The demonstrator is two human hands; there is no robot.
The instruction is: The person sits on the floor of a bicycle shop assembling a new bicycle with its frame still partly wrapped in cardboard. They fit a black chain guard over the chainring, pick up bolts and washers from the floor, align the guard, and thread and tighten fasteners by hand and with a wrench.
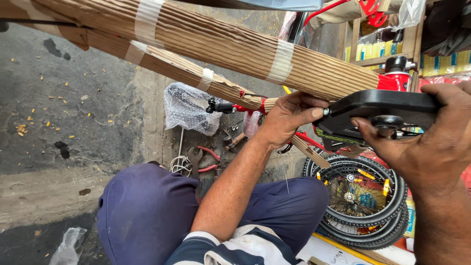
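Two hands, left [289, 115] and right [422, 142]; one black plastic guard [378, 110]; two stacked spoked wheels [365, 196]; two cardboard-wrapped tubes [221, 44] with four pale tape bands; one red-handled pliers [208, 159]; one wrench [194, 159]; one bubble-wrap wad [189, 108]; one clear plastic bag [66, 245].

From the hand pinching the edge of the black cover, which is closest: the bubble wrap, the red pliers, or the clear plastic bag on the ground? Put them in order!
Measured from the left hand in the head view:
1. Bubble wrap, just to its left, under the cardboard-wrapped tubes.
2. Red pliers, lower left, on the ground by the knee.
3. Clear plastic bag, far off in the bottom-left corner.
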